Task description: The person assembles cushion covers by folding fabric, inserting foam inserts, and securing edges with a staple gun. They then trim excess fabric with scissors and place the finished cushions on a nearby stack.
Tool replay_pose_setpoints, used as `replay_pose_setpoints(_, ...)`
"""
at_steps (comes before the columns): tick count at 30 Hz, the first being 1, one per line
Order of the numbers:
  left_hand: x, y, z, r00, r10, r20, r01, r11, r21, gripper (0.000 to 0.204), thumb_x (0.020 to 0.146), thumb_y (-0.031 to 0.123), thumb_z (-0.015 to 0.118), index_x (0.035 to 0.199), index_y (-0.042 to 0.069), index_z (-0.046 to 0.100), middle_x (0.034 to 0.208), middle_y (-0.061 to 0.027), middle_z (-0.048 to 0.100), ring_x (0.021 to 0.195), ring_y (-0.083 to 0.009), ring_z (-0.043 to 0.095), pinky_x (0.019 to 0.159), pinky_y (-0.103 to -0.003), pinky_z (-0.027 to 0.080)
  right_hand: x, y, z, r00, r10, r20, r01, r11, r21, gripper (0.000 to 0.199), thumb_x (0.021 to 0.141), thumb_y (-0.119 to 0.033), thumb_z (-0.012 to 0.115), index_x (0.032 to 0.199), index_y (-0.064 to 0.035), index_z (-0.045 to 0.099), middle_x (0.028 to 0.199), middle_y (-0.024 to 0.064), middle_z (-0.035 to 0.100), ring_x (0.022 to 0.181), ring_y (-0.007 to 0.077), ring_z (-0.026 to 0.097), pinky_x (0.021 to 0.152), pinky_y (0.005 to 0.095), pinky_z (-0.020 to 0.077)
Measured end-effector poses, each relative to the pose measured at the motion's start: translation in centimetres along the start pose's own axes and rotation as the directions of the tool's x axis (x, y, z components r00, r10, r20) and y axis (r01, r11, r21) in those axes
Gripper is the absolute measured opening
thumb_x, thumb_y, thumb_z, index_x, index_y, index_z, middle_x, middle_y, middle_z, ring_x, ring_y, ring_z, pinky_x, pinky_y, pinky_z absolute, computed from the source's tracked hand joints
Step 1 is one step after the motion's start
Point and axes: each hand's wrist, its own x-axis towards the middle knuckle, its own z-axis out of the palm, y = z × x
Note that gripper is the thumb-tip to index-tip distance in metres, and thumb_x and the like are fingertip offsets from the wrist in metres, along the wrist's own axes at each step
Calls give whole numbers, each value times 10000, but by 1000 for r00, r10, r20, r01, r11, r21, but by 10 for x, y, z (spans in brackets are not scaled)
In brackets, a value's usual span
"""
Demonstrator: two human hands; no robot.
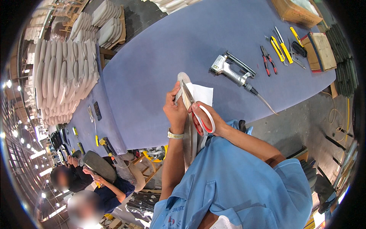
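My left hand (pixel 176 112), with a metal-banded watch on the wrist, is closed around the side of a pale grey upholstered pad (pixel 183 77), seen edge-on. The pad runs from the table toward my body. In my right hand (pixel 217 121) is a pair of scissors (pixel 187 92) with white and red handles. Its blades point away from me along the pad's edge, next to my left fingers. Whether they are cutting material cannot be made out. A white sheet (pixel 203 94) lies on the table just beyond my right hand.
On the blue-grey table (pixel 152 57) lie a staple gun (pixel 232 70) with its hose, pliers (pixel 268 61), yellow cutters (pixel 277 49) and a cardboard box (pixel 297 11). Stacked pale cushions (pixel 66 78) stand at the left. Two people work at lower left, one holding a dark pad (pixel 100 165).
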Motion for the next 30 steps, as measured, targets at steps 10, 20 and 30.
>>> replay_pose_setpoints(10,-3,1,5,998,-44,-53,40,996,-79,139,971,-65,518,1079,-33,601,1273,-180,708,1135,-218,687,957,-329,540,-3,-3,-2,999,27,-24,-29,996,-86,443,1084,-467,467,1104,-34,557,618,15,495,391,123,475,359,283,420)
replay_pose_setpoints(20,-8,-6,1,978,-163,-128,129,961,-244,217,958,-58,597,1158,-55,679,1200,-151,731,1048,-163,688,934,-305,546,-24,-17,-16,990,134,47,-126,983,-136,412,1101,-409,437,1206,-22,530,712,45,544,457,126,528,419,282,451)
replay_pose_setpoints(30,-45,-3,-17,952,-220,-213,185,968,-171,190,936,59,731,1116,13,767,1072,-127,766,931,-149,729,806,-259,581,-12,-59,-177,832,-536,-141,-133,55,-990,475,877,-315,762,1286,-98,654,1141,196,729,1054,386,689,911,447,524)
